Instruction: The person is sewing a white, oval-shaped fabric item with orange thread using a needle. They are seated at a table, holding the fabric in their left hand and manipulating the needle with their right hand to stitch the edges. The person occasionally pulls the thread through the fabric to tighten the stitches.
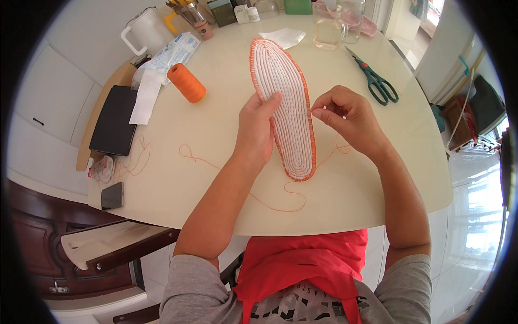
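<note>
My left hand [257, 125] holds a quilted cloth shoe insole [287, 97] upright above the table, thumb across its face. The insole is white with stitched rows, and orange thread wraps its edge. At its right edge, thumb and forefinger of my right hand [344, 115] are pinched together on what looks like a thin sewing needle, mostly hidden by the fingertips. Loose orange thread [297, 208] trails over the table below the insole and past my left forearm. An orange thread spool [187, 83] lies to the left of my left hand.
Dark green-handled scissors [374, 79] lie at the right. Glass mugs [327, 30], white paper [285, 37] and a white jug [147, 30] stand or lie farther back. On the left are a black tablet-like slab [113, 119], a phone [112, 196] and an open drawer [117, 243].
</note>
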`<state>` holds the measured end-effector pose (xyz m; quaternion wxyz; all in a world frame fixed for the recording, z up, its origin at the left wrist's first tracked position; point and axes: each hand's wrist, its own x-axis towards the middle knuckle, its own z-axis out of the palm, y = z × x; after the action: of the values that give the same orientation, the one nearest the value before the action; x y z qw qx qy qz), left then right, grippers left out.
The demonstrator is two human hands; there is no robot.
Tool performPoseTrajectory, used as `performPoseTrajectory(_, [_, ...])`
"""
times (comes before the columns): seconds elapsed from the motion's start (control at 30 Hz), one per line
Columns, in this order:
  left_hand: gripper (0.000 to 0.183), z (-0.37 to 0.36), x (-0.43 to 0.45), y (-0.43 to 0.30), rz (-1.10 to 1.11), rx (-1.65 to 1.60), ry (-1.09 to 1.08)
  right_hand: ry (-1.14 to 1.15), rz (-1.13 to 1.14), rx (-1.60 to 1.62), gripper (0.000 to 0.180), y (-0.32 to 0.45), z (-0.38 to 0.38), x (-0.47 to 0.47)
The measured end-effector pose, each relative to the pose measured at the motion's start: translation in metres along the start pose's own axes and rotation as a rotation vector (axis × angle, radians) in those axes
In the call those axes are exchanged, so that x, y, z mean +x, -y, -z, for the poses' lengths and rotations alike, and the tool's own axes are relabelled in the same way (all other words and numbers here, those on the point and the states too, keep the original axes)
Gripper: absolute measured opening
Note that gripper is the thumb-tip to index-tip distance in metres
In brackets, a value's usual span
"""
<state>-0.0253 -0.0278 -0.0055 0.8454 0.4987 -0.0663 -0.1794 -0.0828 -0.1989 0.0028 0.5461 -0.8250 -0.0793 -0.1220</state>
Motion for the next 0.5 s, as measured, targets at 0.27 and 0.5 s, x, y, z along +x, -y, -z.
performPoseTrajectory(0.27, [0.027, -0.0049, -0.0025, 0.0031, 0.043, 0.022, 0.028, -0.238, 0.039, 0.047, 0.009, -0.0084, 0.001, 0.0031])
performPoseTrajectory(0.5, [0.026, -0.0082, -0.0053, 0.0036, 0.047, 0.003, 0.056, -0.244, 0.008, 0.127, 0.008, -0.01, 0.0008, 0.0051])
